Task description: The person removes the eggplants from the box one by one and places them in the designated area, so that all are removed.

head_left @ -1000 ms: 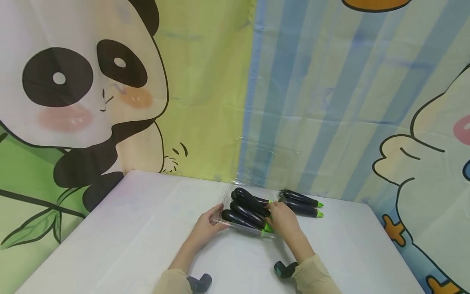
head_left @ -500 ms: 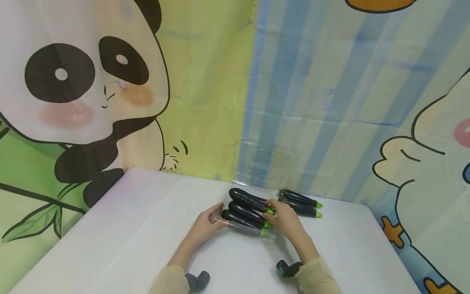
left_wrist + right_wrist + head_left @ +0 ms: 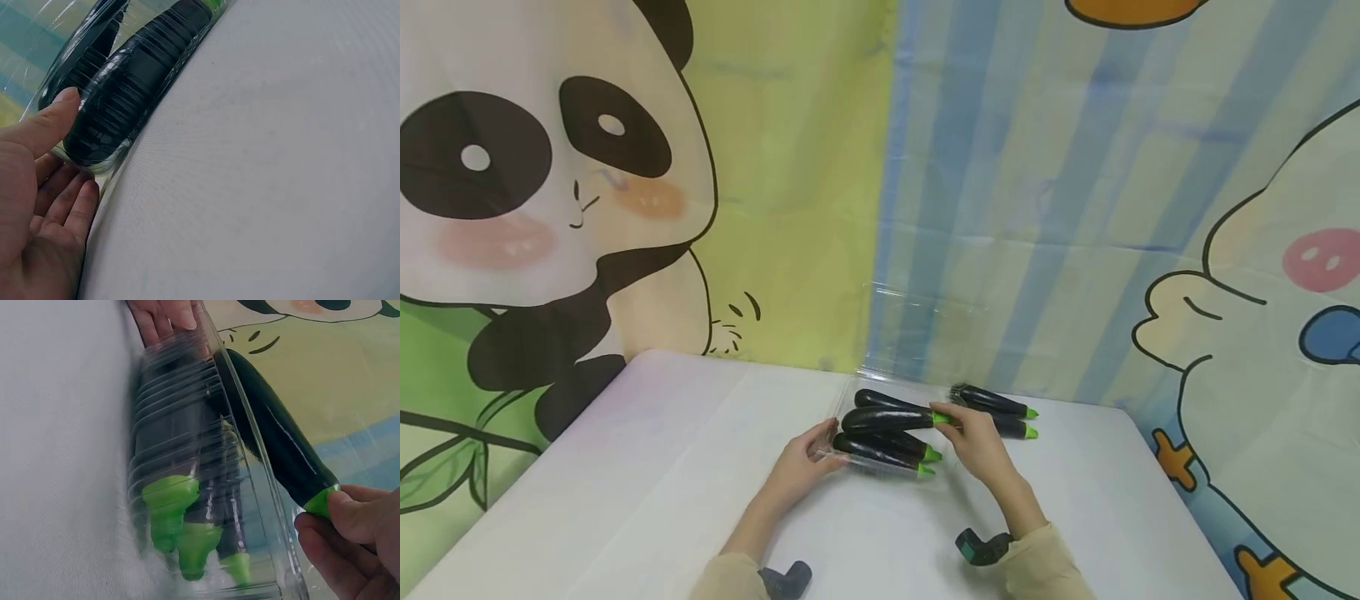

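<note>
In the head view, my right hand pinches an eggplant by its green stem end, thumb against fingers. That eggplant lies nearly level above others in an open clear plastic box. The right wrist view shows it on the far side of the box rim, tilted. Several eggplants, such as the front one, lie inside with green ends to the right. My left hand grips the box's left corner. Up close in the left wrist view, the thumb presses the wall and the fingers sit beneath.
The box's clear lid stands raised at the back, against the printed curtain. Right of the box, two eggplants lie on the white table. Dark wrist-worn devices hang at both sleeves.
The pinched eggplant has risen off the pile and swung from slanted to nearly level. My left hand keeps its grip on the box. The head view has shifted slightly.
</note>
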{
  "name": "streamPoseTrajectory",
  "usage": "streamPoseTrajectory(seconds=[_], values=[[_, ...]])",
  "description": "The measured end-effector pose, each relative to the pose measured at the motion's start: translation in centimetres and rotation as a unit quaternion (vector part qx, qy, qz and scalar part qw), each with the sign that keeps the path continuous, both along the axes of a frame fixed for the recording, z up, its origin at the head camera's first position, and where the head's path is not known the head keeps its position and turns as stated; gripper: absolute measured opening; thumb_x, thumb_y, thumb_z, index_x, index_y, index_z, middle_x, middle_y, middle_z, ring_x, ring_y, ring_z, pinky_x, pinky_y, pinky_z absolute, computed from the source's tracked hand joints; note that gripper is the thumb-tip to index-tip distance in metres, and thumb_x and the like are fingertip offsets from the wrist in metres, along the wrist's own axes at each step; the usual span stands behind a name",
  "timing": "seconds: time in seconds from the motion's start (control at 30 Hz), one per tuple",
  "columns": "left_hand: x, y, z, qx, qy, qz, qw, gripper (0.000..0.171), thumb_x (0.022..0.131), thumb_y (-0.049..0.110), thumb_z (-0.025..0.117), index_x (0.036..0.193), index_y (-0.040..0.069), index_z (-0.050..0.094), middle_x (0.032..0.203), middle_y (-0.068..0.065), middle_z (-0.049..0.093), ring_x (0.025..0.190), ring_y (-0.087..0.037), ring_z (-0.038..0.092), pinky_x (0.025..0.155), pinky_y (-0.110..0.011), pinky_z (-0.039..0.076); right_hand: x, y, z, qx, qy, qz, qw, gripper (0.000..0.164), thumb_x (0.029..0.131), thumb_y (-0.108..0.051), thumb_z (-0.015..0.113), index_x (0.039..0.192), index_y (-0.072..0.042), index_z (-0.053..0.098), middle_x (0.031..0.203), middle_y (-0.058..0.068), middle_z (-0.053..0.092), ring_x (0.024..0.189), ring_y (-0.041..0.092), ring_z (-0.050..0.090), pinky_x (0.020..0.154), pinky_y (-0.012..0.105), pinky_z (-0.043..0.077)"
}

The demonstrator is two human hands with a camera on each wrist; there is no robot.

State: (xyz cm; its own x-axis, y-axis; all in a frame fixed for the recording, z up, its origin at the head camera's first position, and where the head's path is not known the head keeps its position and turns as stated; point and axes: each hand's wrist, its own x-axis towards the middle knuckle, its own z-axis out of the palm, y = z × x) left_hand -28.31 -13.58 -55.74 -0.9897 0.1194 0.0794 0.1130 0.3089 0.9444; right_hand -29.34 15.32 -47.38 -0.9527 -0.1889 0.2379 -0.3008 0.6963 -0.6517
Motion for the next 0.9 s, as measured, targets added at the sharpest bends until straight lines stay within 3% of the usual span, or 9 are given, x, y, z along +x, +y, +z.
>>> streamPoseTrajectory(seconds=[0.17,0.37,0.5,0.9], values=[[0.7,-0.6,-0.3,-0.004,-0.003,0.016,0.9999,0.081,0.074,0.041,0.078,0.143,0.017,0.043,0.147,0.0,0.045,0.136,-0.024,0.041,0.112,-0.041,0.037,0.2,-0.1,-0.3,-0.008,0.019,0.01,1.0,0.032,0.087,-0.012,0.068,0.117,-0.023,0.068,0.109,0.0,0.07,0.09,0.016,0.068,0.069,0.022,0.057],[0.9,-0.7,-0.8,0.009,-0.005,0.008,0.9999,0.082,0.074,0.042,0.078,0.143,0.017,0.042,0.147,0.0,0.045,0.136,-0.026,0.041,0.112,-0.042,0.035,0.2,0.9,-0.3,-0.016,0.045,0.003,0.999,0.029,0.085,-0.012,0.069,0.113,-0.022,0.07,0.11,-0.002,0.069,0.087,0.013,0.068,0.069,0.021,0.057],[0.8,-0.6,-0.8,0.024,-0.007,0.0,0.9997,0.082,0.074,0.04,0.078,0.143,0.017,0.042,0.148,-0.001,0.044,0.136,-0.025,0.041,0.113,-0.041,0.035,-0.1,2.0,0.0,-0.03,0.035,-0.009,0.999,0.029,0.086,-0.013,0.069,0.114,-0.021,0.07,0.112,0.001,0.069,0.085,0.012,0.068,0.065,0.019,0.056],[0.2,0.0,-0.3,0.034,-0.006,-0.021,0.9992,0.087,0.074,0.041,0.078,0.146,0.019,0.035,0.15,-0.007,0.04,0.136,-0.029,0.041,0.114,-0.045,0.032,-0.2,3.5,0.9,-0.079,-0.005,-0.017,0.997,0.031,0.086,-0.01,0.069,0.116,-0.015,0.069,0.12,0.008,0.065,0.095,0.02,0.07,0.074,0.029,0.06]])
